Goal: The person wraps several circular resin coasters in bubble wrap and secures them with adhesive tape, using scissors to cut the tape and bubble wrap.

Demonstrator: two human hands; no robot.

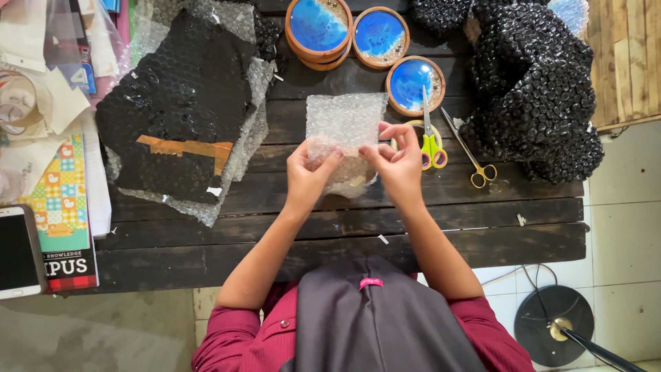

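Note:
A piece of clear bubble wrap lies on the dark wooden table, its near end folded into a small bundle. My left hand pinches the bundle's left side. My right hand grips its right side, fingers curled over the fold. Whatever is inside the bundle is hidden by the wrap. Just beyond my right hand lie yellow-green-handled scissors and thin gold scissors.
Round wooden coasters with blue resin sit at the back: a stack, one beside it and one nearer. A black bubble-wrap sheet lies left, a black bubble-wrap heap right. Phone and books occupy the left edge.

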